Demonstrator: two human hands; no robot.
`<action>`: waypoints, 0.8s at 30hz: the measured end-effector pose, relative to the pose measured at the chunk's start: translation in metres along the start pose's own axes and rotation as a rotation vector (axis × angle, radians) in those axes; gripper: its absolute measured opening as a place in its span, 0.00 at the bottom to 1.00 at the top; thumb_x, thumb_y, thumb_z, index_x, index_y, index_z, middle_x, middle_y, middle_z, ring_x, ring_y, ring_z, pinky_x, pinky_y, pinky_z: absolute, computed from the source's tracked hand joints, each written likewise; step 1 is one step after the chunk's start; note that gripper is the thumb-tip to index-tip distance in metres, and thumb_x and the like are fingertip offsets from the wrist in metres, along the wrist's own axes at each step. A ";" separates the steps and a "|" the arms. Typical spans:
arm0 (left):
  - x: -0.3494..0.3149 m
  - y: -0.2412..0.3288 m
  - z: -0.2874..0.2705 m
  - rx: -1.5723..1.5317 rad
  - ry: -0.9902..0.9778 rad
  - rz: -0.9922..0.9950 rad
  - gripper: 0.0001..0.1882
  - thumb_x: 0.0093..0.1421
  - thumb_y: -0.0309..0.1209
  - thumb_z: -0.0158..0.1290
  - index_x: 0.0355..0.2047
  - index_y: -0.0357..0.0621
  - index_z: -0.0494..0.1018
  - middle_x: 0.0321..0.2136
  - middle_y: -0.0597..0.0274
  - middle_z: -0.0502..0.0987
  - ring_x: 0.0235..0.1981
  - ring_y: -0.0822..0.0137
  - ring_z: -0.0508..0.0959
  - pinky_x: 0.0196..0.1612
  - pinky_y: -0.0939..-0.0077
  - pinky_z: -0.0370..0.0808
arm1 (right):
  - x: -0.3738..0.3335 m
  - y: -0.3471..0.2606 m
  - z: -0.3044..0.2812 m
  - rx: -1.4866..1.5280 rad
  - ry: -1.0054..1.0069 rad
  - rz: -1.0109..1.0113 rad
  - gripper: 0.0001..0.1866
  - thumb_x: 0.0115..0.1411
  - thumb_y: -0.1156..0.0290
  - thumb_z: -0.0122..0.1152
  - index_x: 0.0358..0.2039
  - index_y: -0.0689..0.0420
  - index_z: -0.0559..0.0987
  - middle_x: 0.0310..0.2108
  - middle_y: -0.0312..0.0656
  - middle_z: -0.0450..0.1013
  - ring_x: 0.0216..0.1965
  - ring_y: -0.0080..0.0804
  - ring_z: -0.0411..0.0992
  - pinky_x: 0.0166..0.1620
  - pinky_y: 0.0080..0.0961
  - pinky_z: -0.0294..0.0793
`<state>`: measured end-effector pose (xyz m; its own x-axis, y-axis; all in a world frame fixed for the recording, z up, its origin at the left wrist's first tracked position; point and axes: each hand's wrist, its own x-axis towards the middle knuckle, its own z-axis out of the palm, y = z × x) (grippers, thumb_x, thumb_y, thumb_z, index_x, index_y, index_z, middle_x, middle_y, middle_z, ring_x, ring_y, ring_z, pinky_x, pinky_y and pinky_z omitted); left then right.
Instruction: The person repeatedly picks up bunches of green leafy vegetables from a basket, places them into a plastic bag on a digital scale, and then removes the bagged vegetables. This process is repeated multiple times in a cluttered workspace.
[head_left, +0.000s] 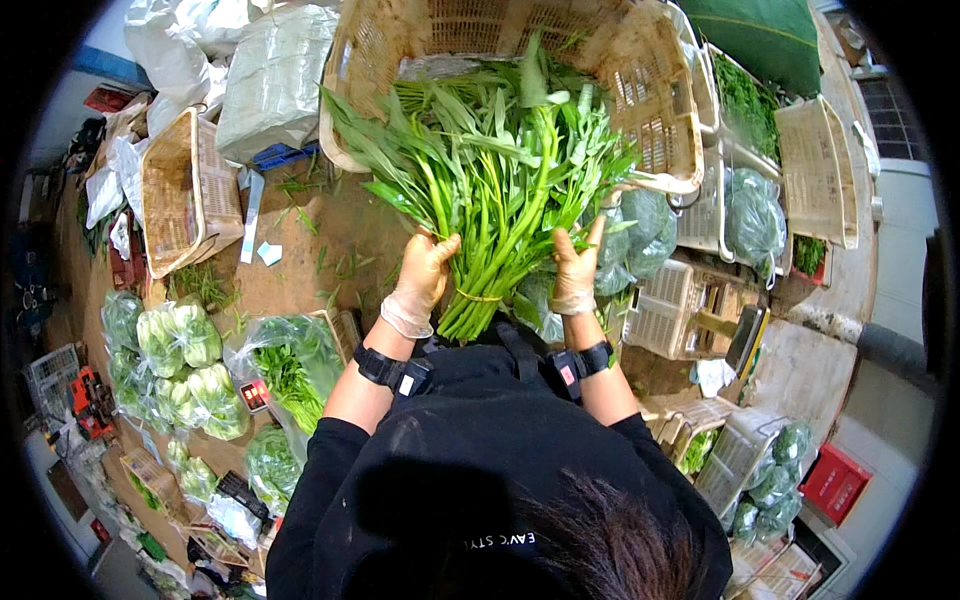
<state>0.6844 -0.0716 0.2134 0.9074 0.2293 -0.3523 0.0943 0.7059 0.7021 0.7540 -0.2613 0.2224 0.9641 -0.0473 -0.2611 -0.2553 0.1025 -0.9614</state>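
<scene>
A bunch of leafy water spinach (500, 225) is in front of me, its long green stems gathered by a thin band (478, 296) near the cut ends. My left hand (425, 272), in a clear thin glove, grips the left side of the bunch, with the thumb over the stems and the other fingers partly hidden. At the right edge of the leaves is my right hand (575, 270), also gloved. Its thumb and a finger are spread apart beside the leaves, and the rest is partly covered. The leafy tops reach over a large beige plastic crate (655, 120).
On the left floor sit bagged pale-green vegetables (185, 345), a bag of leafy greens (290, 370) and an empty-looking tipped crate (195, 190). White sacks (280, 75) stand behind. To the right are more crates (660, 305), bagged greens (752, 215) and a red box (837, 482).
</scene>
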 end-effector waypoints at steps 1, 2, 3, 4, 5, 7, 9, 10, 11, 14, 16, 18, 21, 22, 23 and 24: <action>-0.001 0.005 0.007 0.102 0.001 0.006 0.20 0.55 0.20 0.48 0.49 0.38 0.60 0.43 0.60 0.69 0.43 0.68 0.70 0.49 0.73 0.66 | 0.002 0.006 -0.009 0.139 -0.021 0.088 0.45 0.53 0.66 0.60 0.62 0.53 0.41 0.50 0.39 0.62 0.34 0.23 0.65 0.31 0.21 0.63; 0.000 0.010 0.014 0.202 0.007 0.013 0.21 0.56 0.22 0.49 0.49 0.38 0.59 0.43 0.60 0.69 0.43 0.68 0.69 0.50 0.73 0.66 | 0.003 0.012 -0.015 0.276 -0.046 0.180 0.43 0.54 0.64 0.58 0.62 0.53 0.42 0.48 0.37 0.63 0.32 0.23 0.65 0.28 0.20 0.61; 0.005 0.010 0.020 0.431 -0.071 0.032 0.27 0.54 0.29 0.54 0.52 0.37 0.57 0.45 0.59 0.68 0.47 0.67 0.67 0.52 0.72 0.63 | 0.000 0.010 -0.011 0.332 0.014 0.224 0.38 0.55 0.60 0.57 0.61 0.52 0.49 0.46 0.35 0.66 0.35 0.27 0.67 0.32 0.25 0.66; 0.008 0.013 0.048 0.705 -0.176 0.250 0.36 0.52 0.33 0.57 0.56 0.37 0.50 0.48 0.56 0.65 0.50 0.66 0.65 0.54 0.71 0.61 | 0.022 0.049 -0.042 0.459 -0.080 0.276 0.35 0.53 0.51 0.57 0.58 0.51 0.58 0.47 0.35 0.67 0.42 0.31 0.68 0.42 0.30 0.69; 0.008 0.015 0.055 0.770 -0.223 0.202 0.44 0.47 0.37 0.61 0.57 0.38 0.47 0.49 0.53 0.64 0.52 0.63 0.63 0.55 0.72 0.59 | 0.016 0.041 -0.025 0.572 -0.172 0.374 0.36 0.51 0.48 0.57 0.56 0.51 0.61 0.48 0.36 0.67 0.46 0.33 0.66 0.47 0.33 0.67; 0.001 0.025 0.089 1.177 -0.193 0.134 0.47 0.44 0.38 0.61 0.56 0.30 0.45 0.47 0.40 0.64 0.47 0.50 0.68 0.50 0.68 0.66 | 0.001 0.004 0.004 0.627 -0.274 0.465 0.41 0.46 0.39 0.56 0.54 0.53 0.63 0.52 0.39 0.63 0.53 0.37 0.62 0.56 0.37 0.59; 0.004 0.036 0.112 1.384 -0.258 0.001 0.47 0.45 0.39 0.59 0.54 0.24 0.45 0.43 0.32 0.65 0.43 0.43 0.70 0.46 0.63 0.69 | 0.007 -0.010 0.012 0.651 -0.361 0.435 0.38 0.49 0.42 0.56 0.54 0.54 0.63 0.52 0.41 0.63 0.53 0.38 0.61 0.57 0.39 0.59; 0.008 0.046 0.115 1.433 -0.326 -0.015 0.47 0.46 0.40 0.58 0.54 0.21 0.45 0.41 0.29 0.65 0.40 0.41 0.71 0.44 0.61 0.70 | 0.007 -0.016 0.014 0.734 -0.389 0.496 0.37 0.50 0.43 0.55 0.54 0.54 0.63 0.52 0.41 0.64 0.53 0.38 0.61 0.57 0.39 0.59; 0.014 0.035 0.099 1.298 -0.255 0.148 0.42 0.50 0.41 0.54 0.54 0.23 0.48 0.39 0.31 0.68 0.41 0.44 0.72 0.45 0.64 0.70 | 0.008 -0.016 0.015 0.786 -0.363 0.521 0.31 0.54 0.47 0.52 0.53 0.54 0.65 0.50 0.41 0.66 0.51 0.38 0.64 0.56 0.38 0.61; 0.015 0.054 0.068 1.102 -0.100 0.197 0.23 0.56 0.36 0.49 0.47 0.33 0.65 0.35 0.43 0.74 0.37 0.55 0.75 0.40 0.70 0.72 | 0.018 -0.022 0.005 0.793 -0.437 0.548 0.24 0.56 0.54 0.50 0.48 0.56 0.70 0.47 0.43 0.68 0.48 0.39 0.66 0.53 0.39 0.63; 0.010 0.049 0.030 0.577 0.057 0.041 0.14 0.59 0.33 0.47 0.41 0.38 0.71 0.32 0.53 0.76 0.30 0.67 0.76 0.33 0.77 0.73 | 0.025 -0.011 -0.004 0.782 -0.393 0.519 0.25 0.56 0.55 0.50 0.50 0.57 0.68 0.48 0.44 0.68 0.48 0.41 0.67 0.53 0.39 0.63; -0.001 0.055 -0.011 0.467 0.199 0.007 0.08 0.59 0.29 0.47 0.35 0.39 0.73 0.25 0.63 0.76 0.24 0.77 0.74 0.25 0.87 0.71 | 0.024 -0.013 -0.003 0.768 -0.381 0.494 0.26 0.56 0.54 0.50 0.51 0.57 0.67 0.49 0.44 0.67 0.48 0.41 0.66 0.53 0.39 0.63; -0.018 0.061 -0.046 0.503 0.306 -0.064 0.06 0.56 0.30 0.51 0.29 0.41 0.74 0.21 0.66 0.73 0.19 0.80 0.70 0.21 0.89 0.68 | 0.022 -0.019 -0.001 0.746 -0.397 0.515 0.27 0.56 0.54 0.50 0.51 0.57 0.66 0.49 0.44 0.67 0.48 0.41 0.66 0.53 0.39 0.63; -0.021 0.059 -0.043 0.523 0.265 -0.073 0.05 0.55 0.30 0.52 0.29 0.41 0.74 0.21 0.66 0.74 0.19 0.80 0.71 0.22 0.88 0.68 | 0.023 -0.018 -0.001 0.748 -0.402 0.522 0.26 0.56 0.54 0.50 0.51 0.57 0.66 0.49 0.44 0.67 0.48 0.41 0.66 0.53 0.39 0.63; -0.023 0.054 -0.037 0.543 0.225 -0.081 0.05 0.54 0.29 0.53 0.29 0.41 0.74 0.21 0.66 0.74 0.20 0.80 0.71 0.23 0.88 0.68 | 0.024 -0.016 -0.003 0.752 -0.402 0.536 0.26 0.57 0.54 0.50 0.51 0.57 0.66 0.49 0.44 0.67 0.48 0.41 0.66 0.53 0.39 0.63; -0.025 0.051 -0.026 0.562 0.185 -0.089 0.05 0.53 0.29 0.54 0.29 0.41 0.74 0.21 0.66 0.74 0.20 0.80 0.71 0.23 0.88 0.69 | 0.024 -0.015 -0.004 0.755 -0.403 0.550 0.26 0.57 0.54 0.49 0.51 0.57 0.66 0.49 0.44 0.67 0.48 0.41 0.66 0.53 0.39 0.63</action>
<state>0.6562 -0.0238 0.2420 0.8043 0.3341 -0.4914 0.4147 0.2769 0.8668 0.7806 -0.2682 0.2298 0.7152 0.5196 -0.4674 -0.6926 0.6165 -0.3745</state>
